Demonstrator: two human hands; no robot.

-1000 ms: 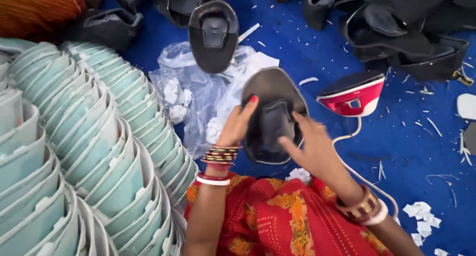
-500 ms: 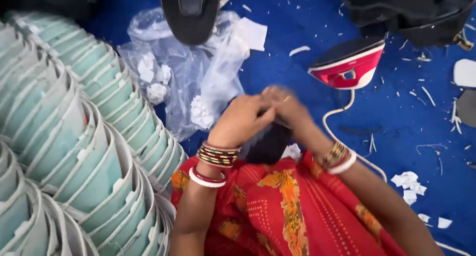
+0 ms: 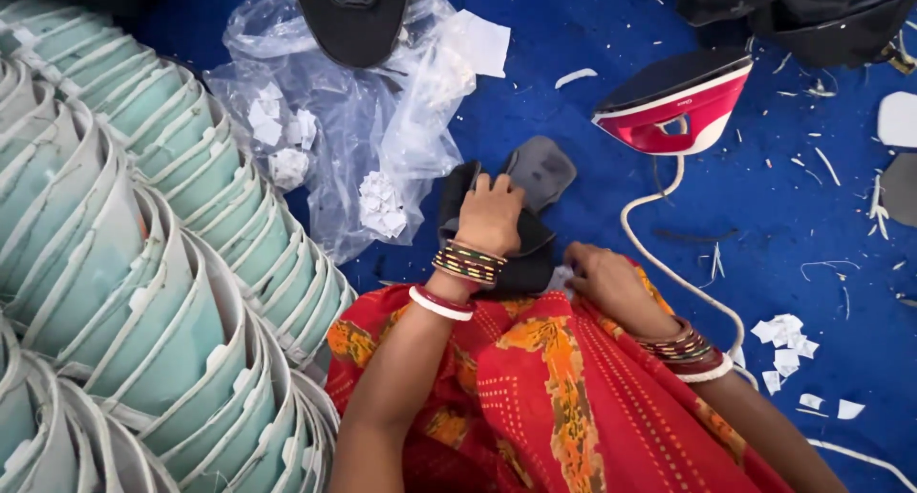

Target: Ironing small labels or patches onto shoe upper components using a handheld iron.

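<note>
Now pressing dark piece flat on blue mat: left hand clamped over it, right hand resting loose at cloth edge; iron standing apart, untouched.

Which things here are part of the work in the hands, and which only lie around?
In hand:
- left hand pressing on the dark folded piece
- right hand resting beside it, at the red cloth

Lying about:
- red and white iron
- clear plastic bag
- pale green stacked pieces
- white paper scraps

Stacked pale-green shells left; iron right.
</note>
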